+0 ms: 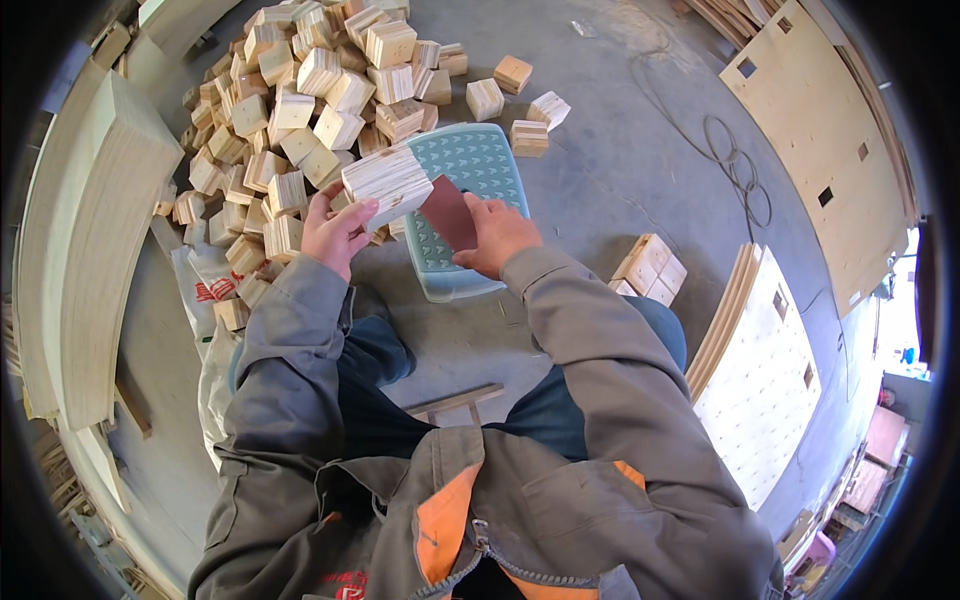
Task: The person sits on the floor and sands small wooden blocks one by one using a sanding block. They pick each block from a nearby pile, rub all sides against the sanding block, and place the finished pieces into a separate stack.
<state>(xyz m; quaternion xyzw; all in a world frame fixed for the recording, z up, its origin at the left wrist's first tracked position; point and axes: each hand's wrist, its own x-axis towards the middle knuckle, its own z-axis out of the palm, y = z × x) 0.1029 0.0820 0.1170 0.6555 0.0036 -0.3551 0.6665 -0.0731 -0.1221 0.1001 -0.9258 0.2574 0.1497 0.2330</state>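
A layered plywood block (386, 184) is gripped in my left hand (338, 229), thumb on its near side, held up above the left part of a light blue plastic stool (465, 160). My right hand (494, 236) holds a reddish-brown sheet of sandpaper (449, 213) over the stool top. The sheet's upper left edge meets or nearly meets the block's right end; I cannot tell whether they touch. The fingers under the sandpaper are partly hidden.
A big heap of plywood blocks (320, 75) lies beyond my left hand, with several loose ones near the stool. Stacked blocks (650, 268) stand by my right knee. Plywood panels (765, 370) lean at right, a cable (740, 170) coils on the floor, and a white sack (205, 290) lies left.
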